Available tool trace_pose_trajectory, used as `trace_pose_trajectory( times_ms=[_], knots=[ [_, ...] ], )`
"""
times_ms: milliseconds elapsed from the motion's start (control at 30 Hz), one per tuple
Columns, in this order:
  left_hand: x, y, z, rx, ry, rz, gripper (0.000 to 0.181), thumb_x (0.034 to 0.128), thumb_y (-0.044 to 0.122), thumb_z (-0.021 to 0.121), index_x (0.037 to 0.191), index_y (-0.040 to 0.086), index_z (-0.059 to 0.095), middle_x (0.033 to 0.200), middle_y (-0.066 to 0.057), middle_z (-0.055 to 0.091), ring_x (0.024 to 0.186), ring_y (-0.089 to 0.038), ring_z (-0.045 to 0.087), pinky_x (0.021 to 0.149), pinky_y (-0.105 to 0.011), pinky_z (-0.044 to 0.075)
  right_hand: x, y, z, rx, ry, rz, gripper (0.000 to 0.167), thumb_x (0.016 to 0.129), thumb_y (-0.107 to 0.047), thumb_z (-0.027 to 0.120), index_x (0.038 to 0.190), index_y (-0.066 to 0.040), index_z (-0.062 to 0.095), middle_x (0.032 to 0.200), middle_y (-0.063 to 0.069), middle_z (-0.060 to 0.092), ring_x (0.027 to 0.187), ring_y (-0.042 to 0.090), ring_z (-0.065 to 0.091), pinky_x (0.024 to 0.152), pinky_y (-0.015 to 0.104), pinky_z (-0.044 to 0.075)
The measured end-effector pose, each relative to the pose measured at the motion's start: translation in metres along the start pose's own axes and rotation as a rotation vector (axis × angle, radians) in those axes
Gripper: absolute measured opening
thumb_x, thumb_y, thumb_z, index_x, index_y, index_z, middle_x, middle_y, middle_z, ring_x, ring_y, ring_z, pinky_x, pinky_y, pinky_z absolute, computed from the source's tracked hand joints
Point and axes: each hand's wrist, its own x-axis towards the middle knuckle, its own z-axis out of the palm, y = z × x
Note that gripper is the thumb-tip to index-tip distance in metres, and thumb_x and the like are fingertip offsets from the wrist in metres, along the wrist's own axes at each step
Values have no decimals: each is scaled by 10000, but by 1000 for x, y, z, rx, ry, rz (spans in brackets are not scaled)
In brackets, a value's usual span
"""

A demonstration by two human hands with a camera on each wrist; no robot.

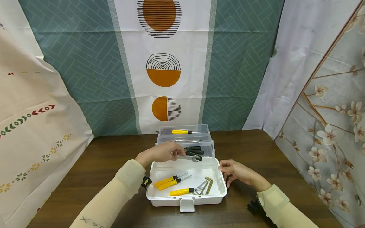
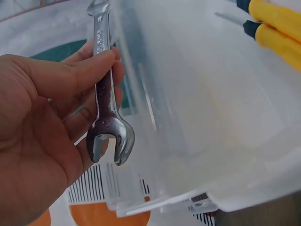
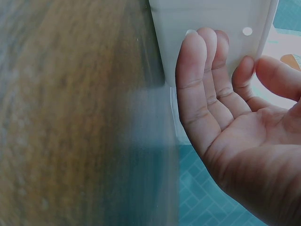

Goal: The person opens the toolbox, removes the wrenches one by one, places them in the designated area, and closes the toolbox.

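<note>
There are four yellow screwdrivers (image 1: 179, 192), two wrenches (image 1: 185, 157), one toolbox (image 1: 163, 202), two hands (image 1: 162, 152) and several hex keys (image 1: 209, 186).

behind the dark brown worktop (image 1: 114, 152) hangs a green-and-white cloth (image 1: 236, 79) with orange circles (image 1: 163, 77); left of the worktop drapes a cream patterned cloth (image 1: 37, 123), right of it a pale blossom-printed cloth (image 1: 328, 148).

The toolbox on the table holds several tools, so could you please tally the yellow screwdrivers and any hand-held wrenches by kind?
Yellow screwdrivers: 4 (3 in the toolbox base, 1 in its top tray)
Wrench held in the left hand: 1
Total: 5
</note>
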Motion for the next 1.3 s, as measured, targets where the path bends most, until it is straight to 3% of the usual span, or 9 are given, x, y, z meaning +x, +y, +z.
trace_pose_trajectory(
  times_ms=[333, 633, 867, 1000, 1300],
  knots=[
    [-16, -6, -20, -12, 49, 26, 309, 951, -95, 641, 1178, 88, 743, 1073, 13, 707, 939, -138, 620, 886, -293, 566, 0, 0, 0, -4, -1, -3, 270, 1083, -197, 509, 1101, 73, 522, 912, 85, 647, 776, 224, 679, 612, 380, 604],
    [-27, -17, -26, 5, 101, 52, 303, 940, -106, 643, 1154, 84, 742, 1016, 19, 700, 896, -135, 609, 848, -301, 566, 0, 1, 0, -8, -3, -6, 221, 1086, -194, 502, 1081, 23, 544, 916, 88, 648, 780, 228, 681, 612, 383, 605],
    [-38, -21, -31, -9, 134, 14, 337, 916, -127, 638, 1132, 107, 748, 1019, 12, 706, 883, -147, 592, 810, -292, 549, -1, -1, 0, 1, -6, 2, 245, 1091, -190, 493, 1100, 53, 527, 911, 79, 650, 779, 221, 680, 621, 380, 606],
    [-45, -25, -34, 3, 157, 24, 318, 917, -120, 649, 1137, 87, 748, 1039, 0, 715, 889, -149, 598, 808, -308, 551, -1, -2, 0, 5, -9, -2, 243, 1092, -185, 492, 1090, 56, 520, 901, 79, 645, 772, 221, 676, 621, 382, 605],
    [-61, -35, -42, -29, 198, -25, 304, 930, -112, 636, 1125, 90, 752, 1069, -21, 722, 863, -171, 591, 755, -303, 548, -1, -1, 0, 0, -5, 10, 193, 1092, -192, 494, 1067, -10, 552, 905, 75, 647, 771, 216, 679, 623, 383, 606]
  ],
)
